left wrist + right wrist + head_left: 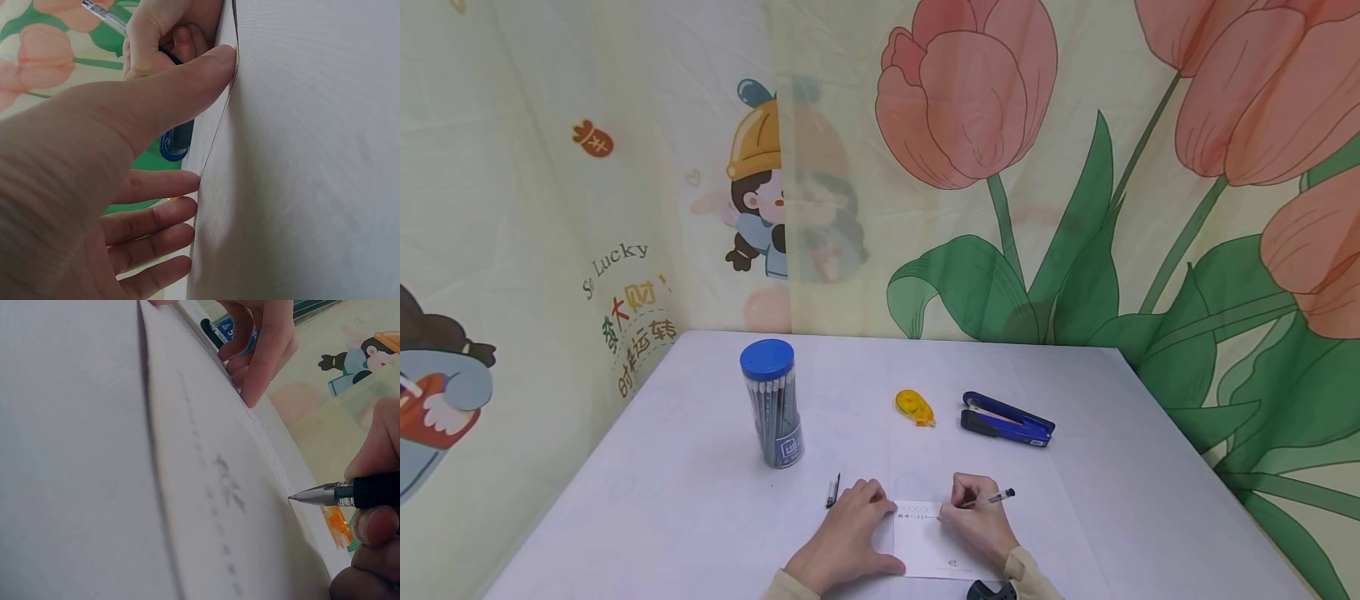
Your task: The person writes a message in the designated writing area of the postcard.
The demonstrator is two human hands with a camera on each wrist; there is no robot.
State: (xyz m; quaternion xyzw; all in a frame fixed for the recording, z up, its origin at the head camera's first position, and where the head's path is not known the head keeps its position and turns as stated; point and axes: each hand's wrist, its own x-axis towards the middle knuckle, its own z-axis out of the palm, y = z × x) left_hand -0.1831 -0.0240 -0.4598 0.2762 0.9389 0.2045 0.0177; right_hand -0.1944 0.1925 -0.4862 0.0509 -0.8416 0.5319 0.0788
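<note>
My right hand [981, 521] pinches a black pen [1002, 495] between thumb and fingers, its tip at a line of small writing near the top of a white sheet of paper [925, 546]. In the right wrist view the metal tip of the pen [315, 495] meets the paper [250, 456], which also bears a larger handwritten mark. Along the sheet's left edge rests my left hand [853, 533], thumb at the lower corner and fingers near the upper one. The left wrist view shows the fingers of this hand [156, 234] spread and loosely straight at the paper's edge.
A pen cap [832, 492] lies just beyond my left hand. Farther back stand a clear jar of pens [772, 417] with a blue lid, a yellow correction tape [914, 407] and a blue stapler [1007, 419]. The white table [647, 500] ends at a patterned curtain [820, 308].
</note>
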